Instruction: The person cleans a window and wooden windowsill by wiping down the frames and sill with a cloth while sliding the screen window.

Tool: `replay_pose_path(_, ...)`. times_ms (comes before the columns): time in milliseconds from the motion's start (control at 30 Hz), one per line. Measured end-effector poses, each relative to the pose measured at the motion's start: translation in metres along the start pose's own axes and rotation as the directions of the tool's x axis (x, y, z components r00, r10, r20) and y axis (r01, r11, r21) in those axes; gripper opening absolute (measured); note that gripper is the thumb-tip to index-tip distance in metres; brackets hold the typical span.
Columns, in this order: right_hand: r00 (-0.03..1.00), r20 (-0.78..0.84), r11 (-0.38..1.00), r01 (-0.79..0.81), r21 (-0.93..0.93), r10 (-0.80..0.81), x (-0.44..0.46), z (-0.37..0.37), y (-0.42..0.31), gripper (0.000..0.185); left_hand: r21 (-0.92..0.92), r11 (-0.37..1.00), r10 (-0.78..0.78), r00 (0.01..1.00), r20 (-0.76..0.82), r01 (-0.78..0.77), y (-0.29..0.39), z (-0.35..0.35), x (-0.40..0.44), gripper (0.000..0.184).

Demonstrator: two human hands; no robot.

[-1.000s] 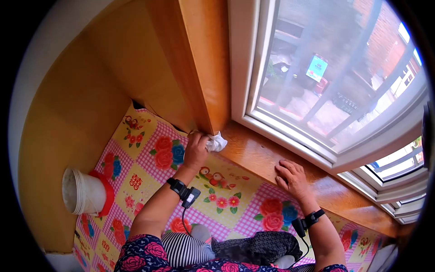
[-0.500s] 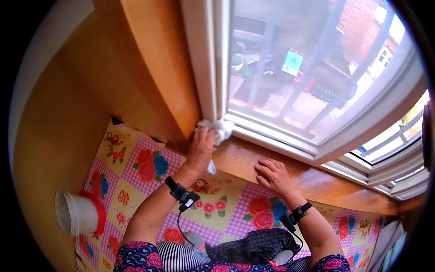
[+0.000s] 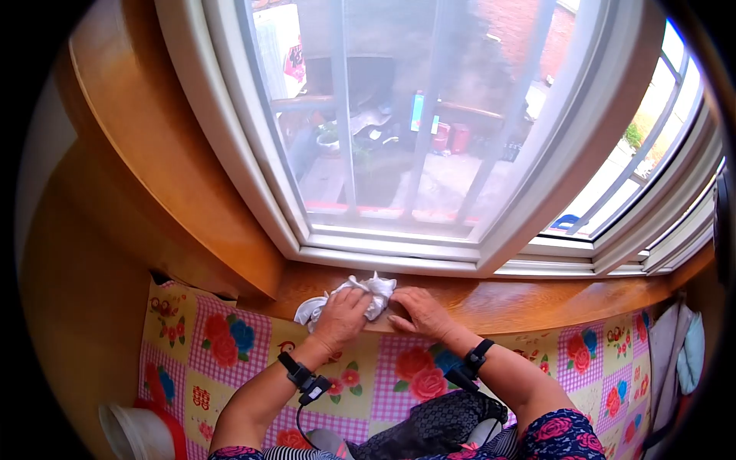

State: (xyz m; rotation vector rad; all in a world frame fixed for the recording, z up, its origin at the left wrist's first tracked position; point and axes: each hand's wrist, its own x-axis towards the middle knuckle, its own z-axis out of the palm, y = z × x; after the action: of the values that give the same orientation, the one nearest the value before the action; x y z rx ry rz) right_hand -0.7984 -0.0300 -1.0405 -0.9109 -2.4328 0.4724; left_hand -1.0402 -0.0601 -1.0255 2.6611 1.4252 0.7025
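A crumpled white cloth (image 3: 376,294) lies bunched on the brown wooden windowsill (image 3: 506,303). My left hand (image 3: 343,316) is over it, fingers curled onto the fabric and pressing it against the wood. Part of the cloth sticks out to the left of that hand. Just right of the cloth, my right hand (image 3: 423,313) rests on the sill with bent fingers and the thumb apart from them. Its fingertips come right up to the cloth's edge; whether they touch it I cannot tell.
A white-framed window (image 3: 383,257) with bars behind the glass rises above the sill. Below is a flowered, checked covering (image 3: 230,345). A white bucket (image 3: 138,433) stands at lower left, and folded cloths (image 3: 675,345) lie at the right.
My left hand has brought the cloth from the window frame's lower corner down onto the sill. My right hand has come close beside it. The view has shifted toward the window.
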Motion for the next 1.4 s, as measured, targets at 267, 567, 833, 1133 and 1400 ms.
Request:
replay_pose_path(267, 0.997, -0.071, 1.0, 0.016, -0.007, -0.016, -0.001, 0.002, -0.001, 0.049, 0.022, 0.928, -0.365, 0.917, -0.159, 0.373, -0.058, -0.003, -0.014, 0.037)
replay_pose_path(567, 0.989, -0.139, 0.998, -0.045, 0.035, 0.049, -0.002, 0.007, 0.003, 0.047, -0.42, 0.841, -0.411, 0.907, -0.086, 0.341, 0.014, 0.013, 0.0, 0.054)
replay_pose_path(833, 0.956, -0.278, 0.995, -0.095, -0.009, 0.088, 0.032, 0.02, -0.05, 0.048, -0.371, 0.829, -0.541, 0.765, -0.349, 0.418, -0.042, -0.021, -0.02, 0.019)
replay_pose_path(1133, 0.99, 0.04, 0.977, 0.141, -0.159, -0.136, 0.038, 0.032, -0.011, 0.036, -0.06, 0.947, -0.315, 0.879, -0.356, 0.315, -0.068, 0.004, -0.045, 0.021)
replay_pose_path(1400, 0.993, 0.01, 0.968, -0.111, -0.225, 0.116, -0.158, -0.148, 0.091, 0.029, -0.01, 0.952, -0.287, 0.885, -0.366, 0.304, -0.066, 0.008, -0.046, 0.022)
